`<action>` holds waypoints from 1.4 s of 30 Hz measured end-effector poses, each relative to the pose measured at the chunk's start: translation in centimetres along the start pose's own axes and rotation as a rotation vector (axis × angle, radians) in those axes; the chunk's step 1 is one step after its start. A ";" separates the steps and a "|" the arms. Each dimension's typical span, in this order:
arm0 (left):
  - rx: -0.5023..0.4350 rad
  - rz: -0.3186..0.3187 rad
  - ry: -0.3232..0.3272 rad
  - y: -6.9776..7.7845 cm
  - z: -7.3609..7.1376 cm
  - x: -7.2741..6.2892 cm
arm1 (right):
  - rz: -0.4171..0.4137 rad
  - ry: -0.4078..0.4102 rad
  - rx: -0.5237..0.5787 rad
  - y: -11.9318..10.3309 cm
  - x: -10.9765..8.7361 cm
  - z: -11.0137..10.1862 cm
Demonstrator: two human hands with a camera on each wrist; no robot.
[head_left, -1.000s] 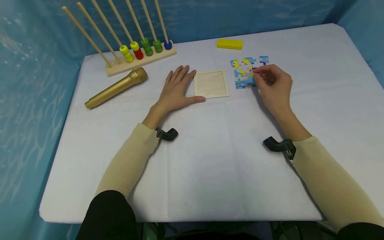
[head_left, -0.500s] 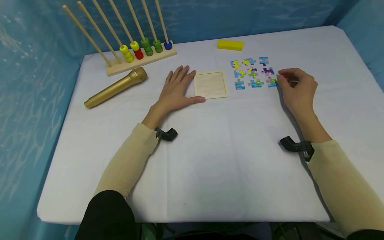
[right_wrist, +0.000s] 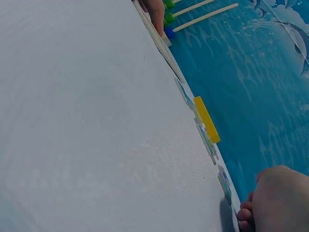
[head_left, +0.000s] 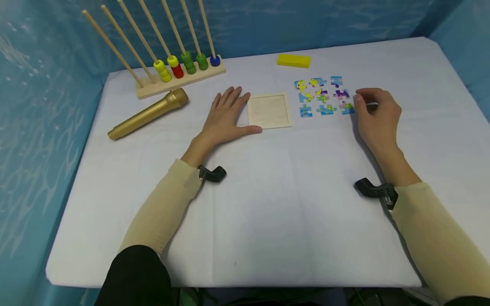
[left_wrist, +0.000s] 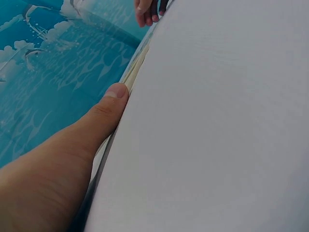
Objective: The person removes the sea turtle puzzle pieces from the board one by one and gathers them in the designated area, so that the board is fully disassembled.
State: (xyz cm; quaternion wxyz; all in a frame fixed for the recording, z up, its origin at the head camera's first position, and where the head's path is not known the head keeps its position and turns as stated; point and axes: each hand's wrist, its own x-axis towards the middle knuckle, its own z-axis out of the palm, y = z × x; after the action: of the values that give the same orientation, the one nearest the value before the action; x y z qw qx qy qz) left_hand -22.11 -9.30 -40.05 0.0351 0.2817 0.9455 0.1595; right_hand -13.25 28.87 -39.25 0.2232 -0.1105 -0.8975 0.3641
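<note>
My left hand [head_left: 223, 117] lies on the white cloth with its fingers spread. Its thumb and index fingertips touch the left side and lower left corner of a shallow square wooden frame [head_left: 269, 111]. To the right of the frame, several jigsaw puzzle pieces [head_left: 326, 109], blue with yellow, green and purple print, lie apart in rough rows. My right hand [head_left: 379, 117] is just beside the rightmost pieces, fingers loosely curled, with no piece seen between thumb and index finger. In the right wrist view the hand [right_wrist: 280, 200] shows from its side, and its fingertips are partly hidden.
A gold microphone [head_left: 149, 114] lies left of my left hand. Behind it stands a wooden bead rack [head_left: 180, 80] with tall pegs and coloured beads. A yellow block [head_left: 294, 60] lies behind the puzzle pieces. Blue curtains [head_left: 344, 21] surround the white-covered table [head_left: 260, 212].
My right hand has drawn back to the right from over the puzzle pieces, uncovering those it hid, and then stays almost still. The left hand stays at the frame.
</note>
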 end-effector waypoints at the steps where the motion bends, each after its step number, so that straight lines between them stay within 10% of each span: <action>1: -0.002 0.000 0.003 0.0 0.0 0.0 | 0.001 -0.012 -0.010 0.0 0.0 0.0; 42: -0.008 0.008 0.013 0.2 0.0 -0.1 | 0.057 -0.049 -0.053 0.3 0.2 0.3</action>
State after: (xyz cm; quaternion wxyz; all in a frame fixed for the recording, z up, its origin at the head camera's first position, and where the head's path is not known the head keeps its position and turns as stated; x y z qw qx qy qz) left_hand -21.95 -9.21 -39.98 0.0294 0.2844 0.9439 0.1652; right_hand -13.58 29.01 -39.57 0.1875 -0.1329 -0.9085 0.3490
